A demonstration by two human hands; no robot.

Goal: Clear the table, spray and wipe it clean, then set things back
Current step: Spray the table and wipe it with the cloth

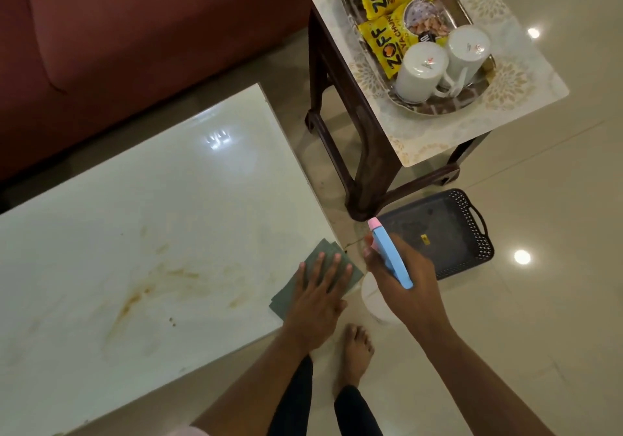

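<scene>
The left hand [317, 295] lay flat, fingers straight, on a folded grey-green cloth [296, 287] at the near right corner of the stained white glossy table [135, 233]. Just right, off the table's edge, the right hand [397, 274] gripped a blue-and-pink spray bottle [387, 250].

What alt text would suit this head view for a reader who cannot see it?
The left hand presses flat on a green cloth at the edge of a stained white table, while the right hand holds a spray bottle. A side stool holds a tray with mugs and snack packets.
</scene>
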